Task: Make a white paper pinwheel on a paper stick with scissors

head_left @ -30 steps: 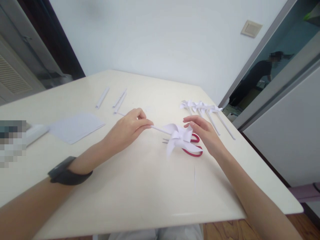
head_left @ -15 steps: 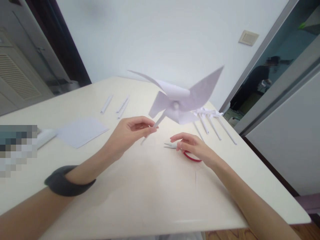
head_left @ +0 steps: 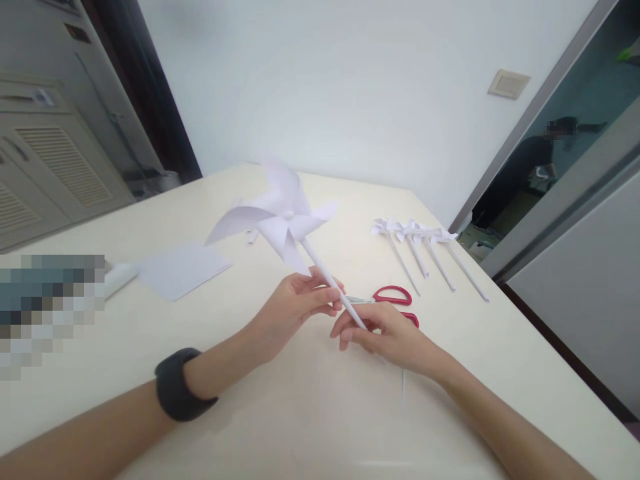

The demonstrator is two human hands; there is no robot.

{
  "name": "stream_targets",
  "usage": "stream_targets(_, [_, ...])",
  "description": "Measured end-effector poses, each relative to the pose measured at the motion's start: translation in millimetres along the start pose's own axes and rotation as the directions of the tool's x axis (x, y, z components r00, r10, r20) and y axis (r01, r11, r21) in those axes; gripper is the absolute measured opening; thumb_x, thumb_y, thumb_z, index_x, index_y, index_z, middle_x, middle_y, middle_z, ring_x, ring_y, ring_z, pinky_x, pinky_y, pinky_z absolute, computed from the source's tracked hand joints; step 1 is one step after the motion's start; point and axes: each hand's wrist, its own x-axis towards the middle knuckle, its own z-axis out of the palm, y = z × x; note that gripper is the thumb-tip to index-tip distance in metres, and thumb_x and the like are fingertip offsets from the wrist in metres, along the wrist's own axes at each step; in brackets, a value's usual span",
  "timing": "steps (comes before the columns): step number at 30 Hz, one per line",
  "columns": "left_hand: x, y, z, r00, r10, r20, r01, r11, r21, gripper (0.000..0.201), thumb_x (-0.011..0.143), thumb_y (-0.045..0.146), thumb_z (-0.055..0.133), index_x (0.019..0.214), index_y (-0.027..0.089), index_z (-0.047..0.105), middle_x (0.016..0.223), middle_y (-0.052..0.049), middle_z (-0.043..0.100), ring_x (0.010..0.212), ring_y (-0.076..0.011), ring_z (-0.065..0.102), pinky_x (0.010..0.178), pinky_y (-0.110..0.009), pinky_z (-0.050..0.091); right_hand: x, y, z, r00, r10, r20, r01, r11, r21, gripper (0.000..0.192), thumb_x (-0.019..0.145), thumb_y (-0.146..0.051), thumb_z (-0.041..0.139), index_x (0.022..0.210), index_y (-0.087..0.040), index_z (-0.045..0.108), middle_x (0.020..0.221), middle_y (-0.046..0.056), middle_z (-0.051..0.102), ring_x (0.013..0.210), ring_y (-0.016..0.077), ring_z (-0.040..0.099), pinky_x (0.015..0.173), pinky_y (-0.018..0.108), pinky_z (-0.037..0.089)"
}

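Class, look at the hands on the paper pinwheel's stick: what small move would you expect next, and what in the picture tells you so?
Probably lay the pinwheel beside the finished pinwheels at the table's far right. Both the left hand and the right hand pinch its stick, its blades look complete, and four like it lie in a row beyond the red scissors.

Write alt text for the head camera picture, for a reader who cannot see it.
Both hands, left hand and right hand, hold the stick of a white paper pinwheel above a cream table. Red-handled scissors lie behind the right hand; four finished small white pinwheels lie in a row further right.
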Motion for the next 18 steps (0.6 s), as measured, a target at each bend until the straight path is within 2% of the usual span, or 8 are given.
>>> stream_targets(3, [1,0,-3.0,1.0,0.012,-0.01,-0.012,1.0,0.009,0.011,0.075,0.027,0.068,0.085,0.021,0.066,0.078,-0.001,0.062,0.078,-0.0148,0.059,0.071,-0.027,0.048,1,7,-7,0.997,0.005,-0.083,-0.008,0.999,-0.037,0.021,0.09,-0.028,0.047,0.089,-0.023,0.067,0.062,-0.003,0.059,0.052,0.0099,0.044,0.05,0.022,0.032])
stream_targets(5, [3,0,-7.6,1.0,0.019,-0.014,-0.018,1.0,0.023,0.022,0.075,0.027,0.069,0.096,0.023,0.065,0.097,-0.004,0.063,0.086,-0.0162,0.059,0.073,-0.028,0.048,2,15,-14,0.99,0.021,-0.14,-0.029,0.998,-0.054,0.026,0.092,-0.032,0.043,0.092,-0.021,0.067,0.05,-0.005,0.045,0.045,0.0096,0.036,0.047,0.022,0.028])
stream_targets(7, [7,2,-13.1,0.999,0.026,-0.033,-0.024,0.999,0.038,0.027,0.074,0.026,0.069,0.1,0.023,0.064,0.112,-0.006,0.06,0.093,-0.0171,0.059,0.077,-0.029,0.047,3,23,-21,0.983,0.036,-0.181,-0.047,0.997,-0.057,0.031,0.093,-0.037,0.038,0.096,-0.02,0.065,0.047,-0.007,0.035,0.043,0.0096,0.031,0.046,0.022,0.027])
stream_targets(9, [10,5,-18.9,0.998,0.041,-0.052,-0.039,0.998,0.038,0.026,0.075,0.025,0.069,0.101,0.022,0.064,0.117,-0.007,0.059,0.1,-0.0185,0.057,0.079,-0.029,0.046,4,29,-27,0.979,0.049,-0.196,-0.061,0.996,-0.058,0.035,0.093,-0.042,0.037,0.092,-0.02,0.063,0.047,-0.008,0.03,0.043,0.0097,0.027,0.045,0.022,0.024])
stream_targets(14, [22,13,-40.7,0.987,0.122,-0.103,-0.123,0.992,-0.002,0.023,0.08,0.027,0.062,0.103,0.023,0.063,0.121,-0.006,0.058,0.112,-0.0198,0.053,0.088,-0.031,0.043,2,34,-36,0.974,0.061,-0.219,-0.085,0.991,-0.105,0.034,0.091,-0.044,0.038,0.088,-0.02,0.063,0.05,-0.007,0.03,0.046,0.0105,0.026,0.046,0.023,0.022])
stream_targets(18, [33,13,-65.3,0.976,0.153,-0.156,-0.159,0.987,-0.023,0.024,0.081,0.033,0.059,0.101,0.021,0.065,0.118,-0.009,0.061,0.109,-0.0214,0.056,0.09,-0.033,0.043,1,39,-44,0.969,0.049,-0.244,-0.09,0.983,-0.162,0.033,0.091,-0.041,0.039,0.086,-0.02,0.064,0.053,-0.005,0.035,0.047,0.0112,0.031,0.047,0.023,0.025])
